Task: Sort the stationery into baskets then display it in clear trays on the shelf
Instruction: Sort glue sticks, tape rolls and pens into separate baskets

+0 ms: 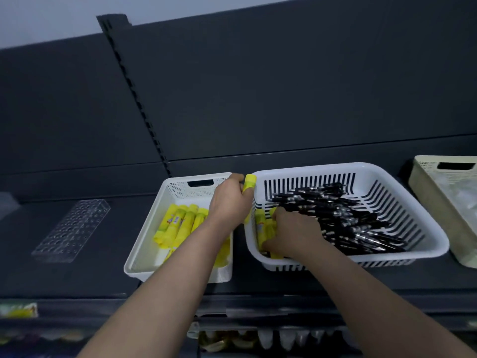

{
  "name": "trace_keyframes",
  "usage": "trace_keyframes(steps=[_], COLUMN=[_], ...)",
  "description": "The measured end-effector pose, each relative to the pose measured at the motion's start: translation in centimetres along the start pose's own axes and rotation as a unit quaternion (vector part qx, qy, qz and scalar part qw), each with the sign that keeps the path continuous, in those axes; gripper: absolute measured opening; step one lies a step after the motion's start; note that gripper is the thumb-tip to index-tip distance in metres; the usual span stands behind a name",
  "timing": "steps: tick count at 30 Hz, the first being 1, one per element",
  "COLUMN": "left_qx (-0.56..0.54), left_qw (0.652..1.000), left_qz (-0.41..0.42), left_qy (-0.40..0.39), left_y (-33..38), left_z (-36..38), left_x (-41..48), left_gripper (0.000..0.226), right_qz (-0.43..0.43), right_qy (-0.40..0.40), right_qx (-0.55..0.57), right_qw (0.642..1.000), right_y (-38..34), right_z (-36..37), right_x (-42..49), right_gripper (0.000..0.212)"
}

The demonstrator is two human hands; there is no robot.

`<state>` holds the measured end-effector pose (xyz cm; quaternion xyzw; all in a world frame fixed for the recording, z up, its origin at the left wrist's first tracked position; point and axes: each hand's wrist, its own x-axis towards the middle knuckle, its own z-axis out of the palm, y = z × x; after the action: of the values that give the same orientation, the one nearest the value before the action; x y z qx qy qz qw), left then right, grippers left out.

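Far left on the dark shelf there's a clear tray full of little holes, lying at an angle with bare shelf all around it, well apart from the baskets. Next comes the white mesh basket, with a bunch of yellow sticks lying lengthwise inside; its near corner sits pretty close to the shelf's front edge and its far rim is near the back panel. The left hand is up over that basket's right rim, wrapped around a yellow stick whose cap pokes out of the top of the fist, right above the narrow gap between the two baskets. Just beside it is the slotted white basket. The right hand is down in its left end, fingers curled over some loose yellow sticks. It looks like it's grabbing them, but the grip itself is hidden under the hand. The rest of that basket is a heap of black pens. There's a strip of bare shelf, then a cream basket that's cut off by the right edge of the view.
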<state>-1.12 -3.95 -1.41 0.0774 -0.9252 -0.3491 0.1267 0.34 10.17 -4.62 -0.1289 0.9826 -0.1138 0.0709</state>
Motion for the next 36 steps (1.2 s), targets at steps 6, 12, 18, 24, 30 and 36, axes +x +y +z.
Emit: trace_keyframes(steps=[6,12,18,24,30,36], left_qx=[-0.058,-0.003,0.212,0.192,0.163,0.106], left_qw=[0.998,0.990,0.962,0.976,0.986,0.994], left_qz=[0.006,-0.103,-0.167,-0.094,-0.026,0.031], left_qy=[0.022,0.094,-0.028,-0.047,-0.026,-0.028], left_y=[0.2,-3.2,-8.4,-10.8,-11.1,-9.9], left_z=[-1.0,-4.7,-8.3,-9.5,-10.8,-9.4], left_x=[-0.2,1.1,1.4,1.3,2.5,2.7], left_gripper=[0.020,0.032,0.028,0.027,0.021,0.024], right_qz=[-0.025,-0.080,-0.115,-0.099,-0.061,-0.044], right_qy=[0.062,0.079,0.069,0.066,0.037,0.170], right_qx=[0.128,0.156,0.160,0.068,0.014,0.003], right_qw=[0.989,0.981,0.978,0.991,0.997,0.984], right_y=[1.1,-0.6,-5.9,-11.4,-13.9,-10.5], right_z=[-3.4,-5.0,-4.7,-2.1,0.4,-0.8], right_x=[-0.1,1.0,3.2,5.5,6.7,4.3], right_gripper=[0.048,0.054,0.053,0.056,0.028,0.025])
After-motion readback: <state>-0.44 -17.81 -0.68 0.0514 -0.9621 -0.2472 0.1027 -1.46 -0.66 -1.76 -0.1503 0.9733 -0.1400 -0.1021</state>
